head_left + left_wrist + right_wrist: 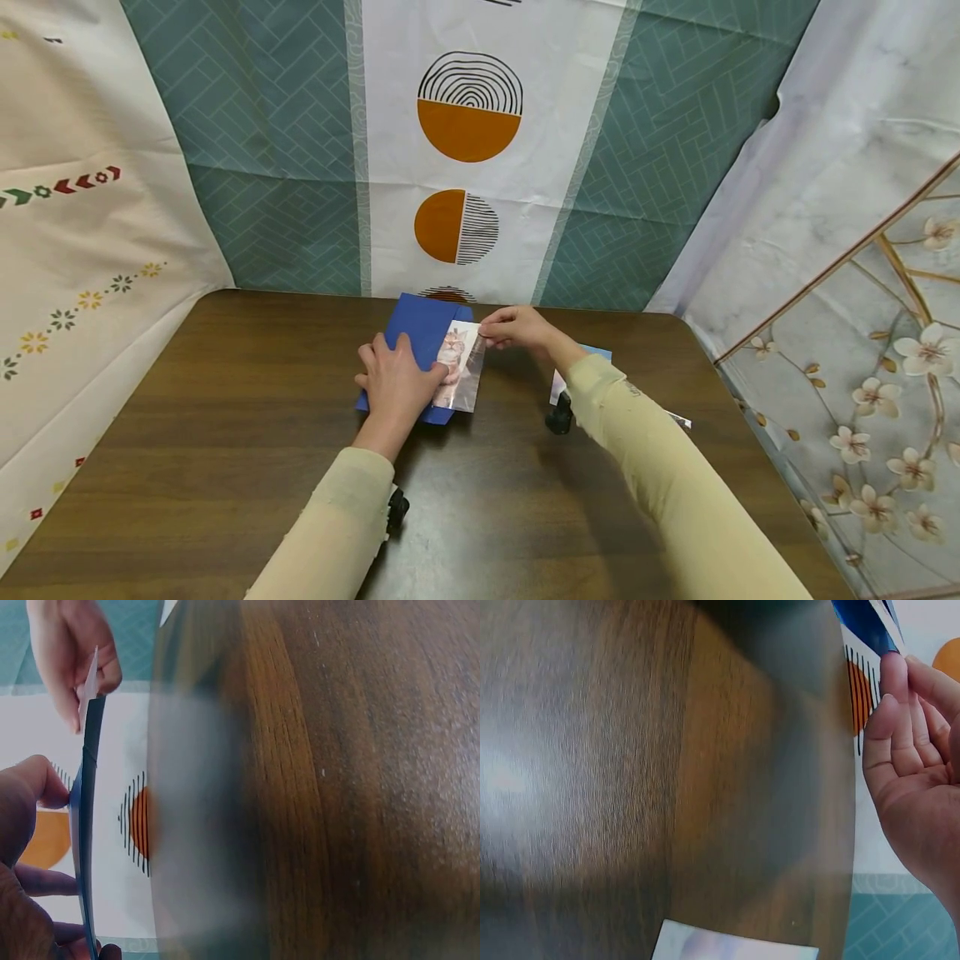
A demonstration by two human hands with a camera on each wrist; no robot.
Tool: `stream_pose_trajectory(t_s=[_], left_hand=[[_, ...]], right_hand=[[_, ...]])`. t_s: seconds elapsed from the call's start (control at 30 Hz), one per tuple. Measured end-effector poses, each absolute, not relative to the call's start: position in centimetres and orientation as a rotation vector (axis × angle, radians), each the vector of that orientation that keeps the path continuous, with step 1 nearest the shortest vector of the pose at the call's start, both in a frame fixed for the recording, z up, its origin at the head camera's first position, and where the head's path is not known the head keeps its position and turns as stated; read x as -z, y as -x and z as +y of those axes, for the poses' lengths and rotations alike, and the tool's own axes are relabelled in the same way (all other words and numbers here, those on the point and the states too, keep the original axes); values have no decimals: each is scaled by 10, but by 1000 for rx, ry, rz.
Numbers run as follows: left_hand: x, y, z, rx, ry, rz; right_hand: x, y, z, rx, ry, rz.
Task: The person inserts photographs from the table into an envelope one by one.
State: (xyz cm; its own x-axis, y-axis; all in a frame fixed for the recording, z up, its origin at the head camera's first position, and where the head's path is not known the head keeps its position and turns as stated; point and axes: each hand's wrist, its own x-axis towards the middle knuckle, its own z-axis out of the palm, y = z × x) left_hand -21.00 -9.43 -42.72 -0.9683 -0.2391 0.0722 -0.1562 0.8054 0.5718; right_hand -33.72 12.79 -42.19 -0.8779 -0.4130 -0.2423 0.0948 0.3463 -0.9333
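Note:
A blue booklet (420,321) stands in front of me near the table's far edge, showing edge-on in the left wrist view. My left hand (396,379) grips it from the left, fingers spread over the blue cover and thumb at the picture card (452,346). This card bears a pinkish animal drawing and lies against a clear plastic sleeve (467,383) on the booklet's right side. With thumb and fingertips, my right hand (517,327) pinches the sleeve's upper right corner. Whether the card is fully inside the sleeve, I cannot tell.
Right of the booklet, a pale bluish card (735,945) lies on the brown wooden table (285,467), partly behind my right forearm in the head view. Farther right a small shiny piece (678,419) shows past the sleeve. Patterned cloths (300,125) hang around the table.

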Motion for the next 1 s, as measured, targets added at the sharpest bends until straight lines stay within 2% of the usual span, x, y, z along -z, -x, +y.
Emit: stream_pose_trajectory(t_s=[1.0], left_hand=[[425,210,-94,888,-300,-2824]], right_hand=[[429,336,104,1770,160,2077]])
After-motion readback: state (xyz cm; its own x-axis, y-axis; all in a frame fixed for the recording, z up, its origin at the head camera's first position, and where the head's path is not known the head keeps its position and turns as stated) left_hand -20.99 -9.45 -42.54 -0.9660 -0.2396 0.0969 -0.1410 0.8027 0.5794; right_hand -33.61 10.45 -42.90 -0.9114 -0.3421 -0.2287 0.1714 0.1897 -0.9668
